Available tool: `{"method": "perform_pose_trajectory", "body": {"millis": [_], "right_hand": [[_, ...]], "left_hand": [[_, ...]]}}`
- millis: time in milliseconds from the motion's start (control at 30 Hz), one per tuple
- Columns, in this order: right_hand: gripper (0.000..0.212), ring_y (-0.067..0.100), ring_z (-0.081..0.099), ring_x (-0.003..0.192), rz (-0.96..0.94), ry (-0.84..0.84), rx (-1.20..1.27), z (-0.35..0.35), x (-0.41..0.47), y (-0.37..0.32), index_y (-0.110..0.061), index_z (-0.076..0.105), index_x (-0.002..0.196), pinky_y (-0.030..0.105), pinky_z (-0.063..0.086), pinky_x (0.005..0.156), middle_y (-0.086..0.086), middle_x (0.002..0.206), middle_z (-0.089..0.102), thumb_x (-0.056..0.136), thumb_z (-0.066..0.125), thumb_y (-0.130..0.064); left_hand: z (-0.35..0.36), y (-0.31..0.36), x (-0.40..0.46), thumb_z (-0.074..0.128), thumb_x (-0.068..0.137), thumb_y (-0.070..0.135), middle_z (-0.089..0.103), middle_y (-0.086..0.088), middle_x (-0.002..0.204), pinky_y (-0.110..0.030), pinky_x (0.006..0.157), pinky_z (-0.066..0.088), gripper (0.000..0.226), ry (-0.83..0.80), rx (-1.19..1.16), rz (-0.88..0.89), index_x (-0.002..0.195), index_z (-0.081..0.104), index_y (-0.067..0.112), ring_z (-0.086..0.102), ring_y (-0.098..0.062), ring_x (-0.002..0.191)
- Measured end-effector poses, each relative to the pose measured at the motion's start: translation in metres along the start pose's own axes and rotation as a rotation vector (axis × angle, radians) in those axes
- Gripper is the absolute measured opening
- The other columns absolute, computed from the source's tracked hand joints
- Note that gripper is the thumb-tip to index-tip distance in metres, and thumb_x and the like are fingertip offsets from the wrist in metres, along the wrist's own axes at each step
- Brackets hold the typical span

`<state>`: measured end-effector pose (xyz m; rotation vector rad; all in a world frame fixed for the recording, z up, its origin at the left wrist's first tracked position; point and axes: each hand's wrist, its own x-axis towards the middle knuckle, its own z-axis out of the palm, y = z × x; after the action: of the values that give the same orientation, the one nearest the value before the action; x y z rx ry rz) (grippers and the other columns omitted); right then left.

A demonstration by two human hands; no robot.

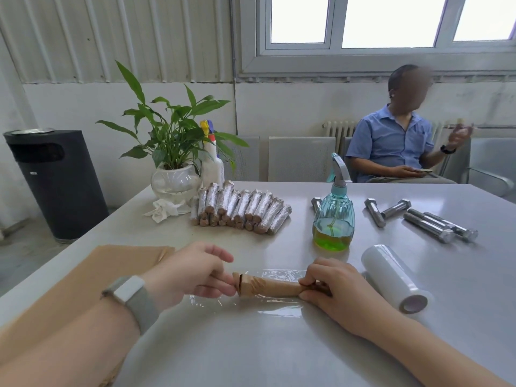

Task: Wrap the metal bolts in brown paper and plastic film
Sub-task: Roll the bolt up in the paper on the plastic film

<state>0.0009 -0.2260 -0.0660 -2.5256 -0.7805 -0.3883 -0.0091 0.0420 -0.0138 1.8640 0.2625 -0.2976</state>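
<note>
Paper-wrapped bolt (269, 286) at lower centre on a clear film sheet (279, 305), left hand (192, 275) pinching one end — right hand (332, 286) gripping the other, film roll (393, 277) just right, bare bolts (435, 222) upper right.

A plain workplace break or waiting room: corrugated metal wall panels (111, 32), a radiator (337, 132) under the windows (391, 20), grey metal bench seats (301, 159), a black standing ash bin (55, 182), and a potted plant (173, 152) on the tabletop (251, 344).
</note>
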Motion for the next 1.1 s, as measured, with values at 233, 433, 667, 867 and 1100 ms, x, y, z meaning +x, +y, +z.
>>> {"method": "perform_pose_trajectory", "body": {"millis": [233,433,667,867,1100], "right_hand": [[0.009,0.007,0.053,0.087,0.005,0.006,0.002,0.001,-0.001,-0.001,-0.023,0.069,0.088,0.024,0.041,0.078,-0.017,0.088,0.059,0.082,0.075,-0.027],[0.009,0.008,0.055,0.088,0.017,0.010,0.012,0.000,-0.002,-0.004,-0.021,0.067,0.086,0.022,0.041,0.077,-0.016,0.090,0.061,0.083,0.076,-0.024],[0.009,0.009,0.054,0.088,0.026,0.013,0.009,0.001,-0.001,-0.004,-0.021,0.068,0.089,0.027,0.043,0.079,-0.016,0.089,0.058,0.084,0.074,-0.026],[0.010,0.010,0.055,0.088,0.028,0.017,0.013,0.002,-0.001,-0.004,-0.022,0.067,0.087,0.029,0.044,0.079,-0.012,0.090,0.061,0.083,0.075,-0.026],[0.009,0.011,0.056,0.090,0.036,0.010,0.016,0.002,-0.002,-0.005,-0.022,0.067,0.088,0.031,0.045,0.081,-0.012,0.092,0.062,0.084,0.074,-0.025]], "left_hand": [[0.024,-0.039,-0.009,0.067,0.086,-0.004,0.074,-0.014,0.072,-0.019,0.043,0.048,0.003,0.198,-0.273,0.151,0.088,0.068,-0.002,0.072,-0.017,0.058],[0.042,-0.045,-0.011,0.070,0.086,0.020,0.071,0.009,0.062,-0.026,0.059,0.043,0.013,0.459,0.104,0.324,0.073,0.072,0.025,0.070,-0.009,0.065],[0.048,-0.045,-0.009,0.063,0.087,0.039,0.065,0.023,0.076,-0.026,0.062,0.041,0.010,0.612,0.413,0.322,0.077,0.065,0.038,0.061,-0.007,0.082],[0.045,-0.051,-0.004,0.068,0.084,0.037,0.067,0.022,0.070,-0.025,0.061,0.045,0.014,0.596,0.350,0.351,0.070,0.068,0.038,0.062,-0.004,0.076],[0.046,-0.052,-0.003,0.068,0.084,0.044,0.067,0.023,0.067,-0.025,0.060,0.044,0.016,0.594,0.337,0.388,0.070,0.070,0.036,0.062,-0.003,0.073]]}}
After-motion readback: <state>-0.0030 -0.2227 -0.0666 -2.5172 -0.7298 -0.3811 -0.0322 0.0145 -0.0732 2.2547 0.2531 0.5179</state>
